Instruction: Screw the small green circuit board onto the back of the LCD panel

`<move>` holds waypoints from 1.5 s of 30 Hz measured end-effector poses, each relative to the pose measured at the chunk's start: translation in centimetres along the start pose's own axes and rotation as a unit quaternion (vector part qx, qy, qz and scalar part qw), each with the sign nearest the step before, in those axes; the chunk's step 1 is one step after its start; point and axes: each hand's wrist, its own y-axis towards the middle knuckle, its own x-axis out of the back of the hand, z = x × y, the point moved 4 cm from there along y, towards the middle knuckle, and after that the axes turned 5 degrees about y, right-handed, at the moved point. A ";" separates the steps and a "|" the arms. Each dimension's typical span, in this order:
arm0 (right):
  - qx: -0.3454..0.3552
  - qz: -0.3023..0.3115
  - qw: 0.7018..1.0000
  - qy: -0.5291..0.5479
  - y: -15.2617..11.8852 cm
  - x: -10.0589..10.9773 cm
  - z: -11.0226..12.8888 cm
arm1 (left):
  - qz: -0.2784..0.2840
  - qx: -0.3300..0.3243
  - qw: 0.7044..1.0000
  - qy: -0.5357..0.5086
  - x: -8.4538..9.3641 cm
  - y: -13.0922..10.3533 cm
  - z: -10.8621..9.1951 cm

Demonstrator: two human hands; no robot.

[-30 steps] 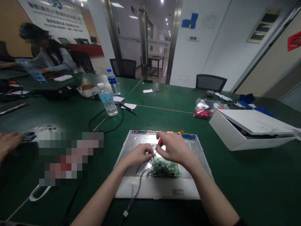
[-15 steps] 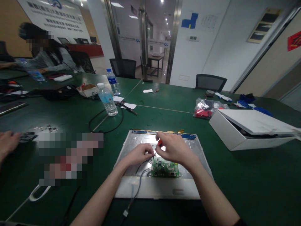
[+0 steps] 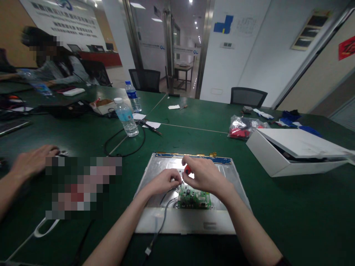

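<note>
A silver metal panel [image 3: 235,184] lies face down on the green table [image 3: 291,207] in front of me. A small green circuit board [image 3: 193,197] sits near its front middle. My right hand [image 3: 203,175] is closed around a red-handled tool [image 3: 188,170] held just above the board's upper left corner. My left hand [image 3: 164,181] pinches something small beside the tool's tip, where thin cables [image 3: 163,212] leave the board toward the front edge. What my left fingers hold is hidden.
A white box [image 3: 294,149] with a loose lid stands at the right. Behind it lies a plastic bag [image 3: 244,127] with red parts. Two water bottles [image 3: 126,116] and a black cable loop are at the back left. Another person's hand [image 3: 33,160] rests at the left.
The other person's hand at the left has moved right, farther onto the table. My own hands have barely shifted; the right hand has dropped slightly toward the board.
</note>
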 end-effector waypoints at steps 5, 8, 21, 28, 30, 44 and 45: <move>0.018 -0.002 1.000 0.016 -0.1 0.0 0.1 | 0.004 0.001 1.000 0.002 -0.1 0.0 0.3; 0.022 -0.012 1.000 0.015 0.0 0.0 0.1 | -0.001 0.000 1.000 0.001 -0.1 0.0 0.3; -0.003 -0.053 0.999 -0.008 0.2 0.0 -0.2 | -0.003 0.010 1.000 -0.016 -0.1 -0.1 0.2; 0.002 -0.057 0.998 0.008 -0.1 0.2 -0.1 | -0.015 -0.005 1.000 -0.010 0.0 -0.1 0.1; -0.004 -0.060 0.998 -0.009 0.0 0.2 -0.2 | -0.012 -0.003 1.000 -0.008 0.0 -0.1 0.1; -0.006 -0.044 0.999 0.005 0.2 -0.1 -0.2 | -0.013 -0.004 1.000 -0.012 0.0 -0.1 0.1; -0.003 -0.041 0.999 0.010 0.1 -0.1 -0.1 | -0.014 -0.002 1.000 -0.012 -0.1 -0.1 0.2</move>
